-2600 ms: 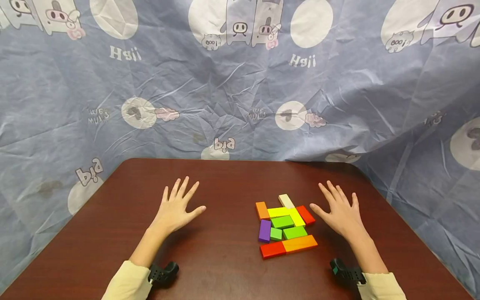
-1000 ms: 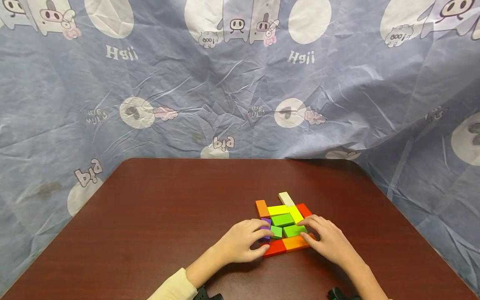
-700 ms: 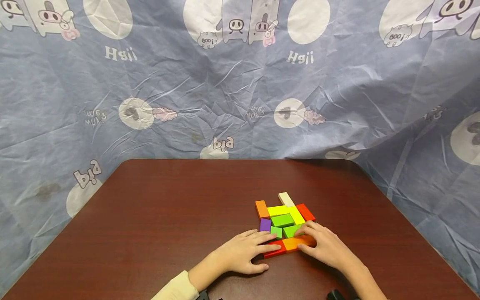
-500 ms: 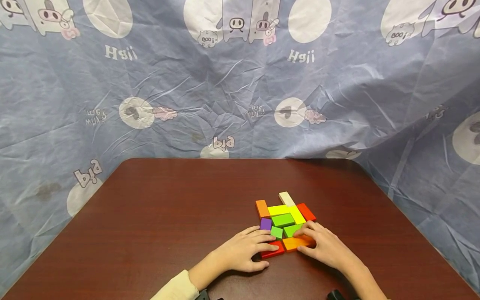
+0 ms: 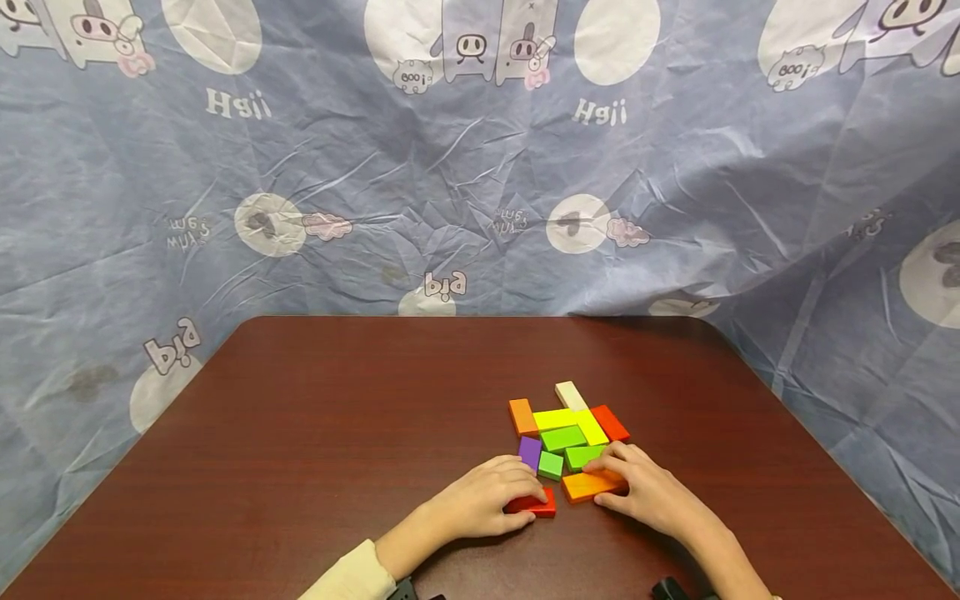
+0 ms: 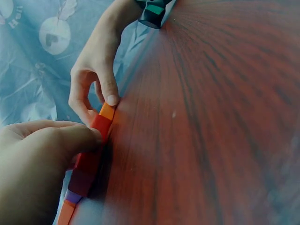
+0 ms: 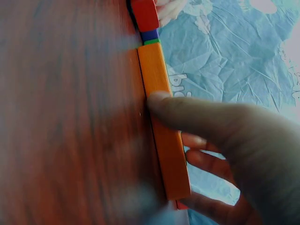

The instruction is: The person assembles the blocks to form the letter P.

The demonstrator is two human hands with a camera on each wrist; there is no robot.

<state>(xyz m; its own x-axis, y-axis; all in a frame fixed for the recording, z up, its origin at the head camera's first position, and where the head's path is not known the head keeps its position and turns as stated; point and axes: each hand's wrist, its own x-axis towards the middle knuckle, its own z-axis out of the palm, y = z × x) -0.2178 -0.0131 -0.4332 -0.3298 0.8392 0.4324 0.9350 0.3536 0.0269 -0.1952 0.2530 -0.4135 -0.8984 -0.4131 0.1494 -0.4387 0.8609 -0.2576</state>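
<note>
My left hand (image 5: 476, 500) pinches a red block (image 5: 550, 503) at the near left of a cluster of flat wooden blocks, thumb on its near side and fingers over the top. In the left wrist view the thumb lies along this red block (image 6: 88, 168). My right hand (image 5: 656, 492) holds a long orange block (image 5: 579, 488); the right wrist view has the thumb on the near face of this orange block (image 7: 164, 140) and fingers behind it. A gap separates the two blocks. A purple block (image 5: 529, 451) and a small green block (image 5: 551, 465) lie just beyond.
Farther back lie two green blocks, one of them a green block (image 5: 562, 438), two yellow blocks (image 5: 592, 428), an orange block (image 5: 523, 417), a second red block (image 5: 611, 423) and a cream block (image 5: 572, 395). A patterned cloth (image 5: 420, 167) hangs behind the brown table (image 5: 360, 375).
Both hands have come in from the table's sides to the blocks. The left fingers have closed on the red block, which has slid left, away from the orange one.
</note>
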